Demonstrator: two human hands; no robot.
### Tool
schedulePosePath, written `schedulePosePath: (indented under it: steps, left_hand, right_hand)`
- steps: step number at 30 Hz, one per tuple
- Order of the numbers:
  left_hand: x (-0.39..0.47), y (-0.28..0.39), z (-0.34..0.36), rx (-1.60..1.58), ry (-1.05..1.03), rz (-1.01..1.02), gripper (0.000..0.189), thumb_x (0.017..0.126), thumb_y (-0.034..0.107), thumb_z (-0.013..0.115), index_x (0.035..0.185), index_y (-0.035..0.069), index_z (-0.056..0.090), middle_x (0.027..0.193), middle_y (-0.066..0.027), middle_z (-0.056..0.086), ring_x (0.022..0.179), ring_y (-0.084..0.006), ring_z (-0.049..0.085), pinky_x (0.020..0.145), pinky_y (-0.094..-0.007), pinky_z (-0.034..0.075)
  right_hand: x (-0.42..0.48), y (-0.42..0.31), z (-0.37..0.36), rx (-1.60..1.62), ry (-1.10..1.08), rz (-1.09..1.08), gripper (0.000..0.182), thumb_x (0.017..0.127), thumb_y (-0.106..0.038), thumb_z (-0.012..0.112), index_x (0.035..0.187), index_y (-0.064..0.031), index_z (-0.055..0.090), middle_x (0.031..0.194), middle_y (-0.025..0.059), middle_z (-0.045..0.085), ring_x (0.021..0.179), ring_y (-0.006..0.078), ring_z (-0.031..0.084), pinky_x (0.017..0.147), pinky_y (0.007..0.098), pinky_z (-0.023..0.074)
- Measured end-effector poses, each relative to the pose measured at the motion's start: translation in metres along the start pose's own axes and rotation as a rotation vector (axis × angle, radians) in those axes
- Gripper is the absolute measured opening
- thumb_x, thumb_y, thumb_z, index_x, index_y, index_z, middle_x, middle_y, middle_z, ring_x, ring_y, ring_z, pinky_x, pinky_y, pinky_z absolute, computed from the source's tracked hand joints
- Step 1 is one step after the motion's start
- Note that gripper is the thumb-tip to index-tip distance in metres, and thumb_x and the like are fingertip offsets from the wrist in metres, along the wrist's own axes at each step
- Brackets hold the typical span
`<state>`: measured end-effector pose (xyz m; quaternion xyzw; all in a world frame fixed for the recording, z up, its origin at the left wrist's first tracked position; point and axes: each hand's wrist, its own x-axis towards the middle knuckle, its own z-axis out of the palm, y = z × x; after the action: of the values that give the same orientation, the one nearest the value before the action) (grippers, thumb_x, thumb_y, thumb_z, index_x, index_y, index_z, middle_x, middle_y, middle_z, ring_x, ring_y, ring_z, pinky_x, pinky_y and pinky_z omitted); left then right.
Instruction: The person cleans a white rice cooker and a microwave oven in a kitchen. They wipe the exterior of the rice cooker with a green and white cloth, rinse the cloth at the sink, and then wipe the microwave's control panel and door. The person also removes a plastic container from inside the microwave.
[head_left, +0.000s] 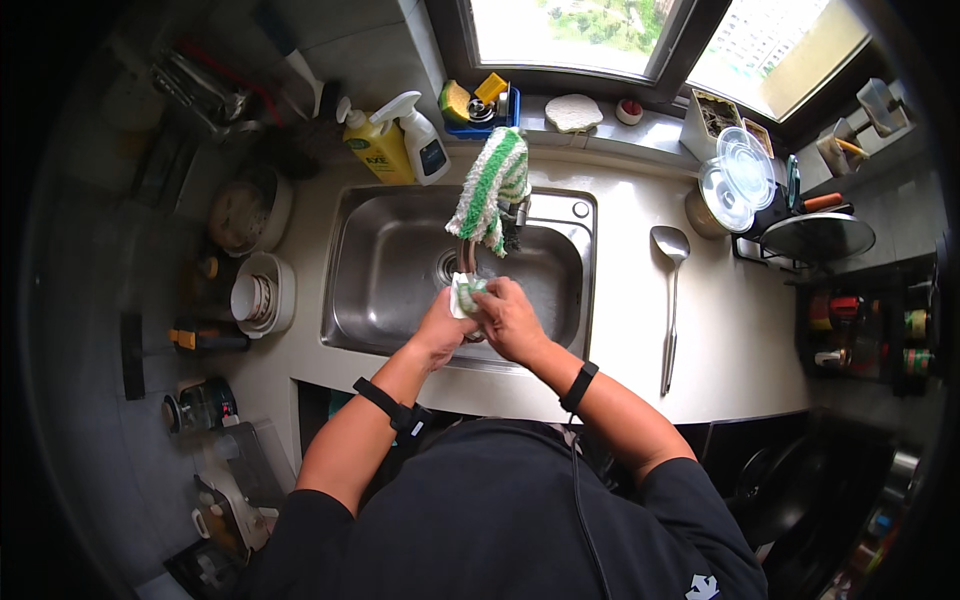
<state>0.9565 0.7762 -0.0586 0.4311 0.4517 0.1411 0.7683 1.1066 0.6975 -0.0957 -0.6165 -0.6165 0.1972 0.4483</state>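
Observation:
My left hand (441, 328) grips a small white object (456, 291), partly hidden by my fingers; its exact kind cannot be told. Pressed against it is a small green-and-white cloth or scrubber (469, 298), pinched in the fingers of my right hand (514, 321), which is slightly blurred. Both hands are over the near part of a stainless steel sink (382, 277), just below the tap spout (466, 256). A green-and-white striped towel (489, 187) drapes over the tap and covers most of it.
Behind the sink stand a yellow detergent bottle (382, 154) and a white spray bottle (422, 146). A blue basket (480, 133) holds sponges. On the right counter lie a metal spatula (672, 300) and a pot (712, 206). White bowls (262, 296) stand left.

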Motion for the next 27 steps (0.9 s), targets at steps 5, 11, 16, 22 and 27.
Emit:
schedulePosePath:
  steps: [5,11,16,22,27]
  left_hand:
    - [0.007,-0.002,0.01,0.149,0.048,0.024,0.062,0.087,-0.013,0.064,0.144,0.009,0.049,0.124,-0.0077,0.064,0.107,-0.0221,0.07,0.078,-0.0396,0.065]
    - [0.023,0.036,0.006,0.283,-0.103,0.0,0.052,0.089,-0.013,0.063,0.137,0.008,0.059,0.122,-0.0055,0.068,0.111,-0.0212,0.07,0.079,-0.0378,0.064]
    - [0.019,0.042,0.002,0.269,-0.051,0.039,0.059,0.084,-0.017,0.059,0.138,0.008,0.059,0.122,-0.0049,0.068,0.111,-0.0194,0.07,0.083,-0.0368,0.062]
    - [0.016,0.039,0.003,0.175,-0.105,0.019,0.062,0.085,-0.013,0.069,0.142,0.009,0.056,0.125,-0.0055,0.067,0.112,-0.021,0.07,0.086,-0.0374,0.062]
    - [0.026,0.013,-0.011,0.222,0.017,0.152,0.067,0.09,-0.013,0.067,0.149,0.013,0.049,0.133,-0.0064,0.064,0.119,-0.0221,0.068,0.087,-0.0386,0.063]
  right_hand:
    - [0.0,0.008,-0.015,-0.123,0.057,-0.044,0.013,0.087,-0.006,0.069,0.099,-0.0068,0.075,0.104,0.0157,0.062,0.099,0.0387,0.061,0.084,0.0476,0.0508]
    - [0.017,0.002,-0.018,-0.154,0.175,-0.103,0.021,0.087,-0.007,0.07,0.107,-0.007,0.076,0.105,0.0151,0.061,0.097,0.0376,0.06,0.083,0.0467,0.0502]
    - [0.023,-0.011,-0.017,-0.003,0.08,-0.117,0.021,0.083,-0.006,0.074,0.104,-0.0048,0.078,0.102,0.0152,0.062,0.099,0.038,0.062,0.085,0.0473,0.0525]
    - [0.032,-0.002,-0.01,-0.008,0.157,0.016,0.02,0.084,-0.005,0.075,0.104,-0.0043,0.076,0.103,0.0162,0.062,0.098,0.0385,0.062,0.083,0.0474,0.0534]
    - [0.019,-0.009,-0.018,0.002,0.068,0.062,0.016,0.085,-0.007,0.076,0.101,-0.0044,0.076,0.101,0.0163,0.063,0.096,0.0386,0.064,0.083,0.0482,0.0539]
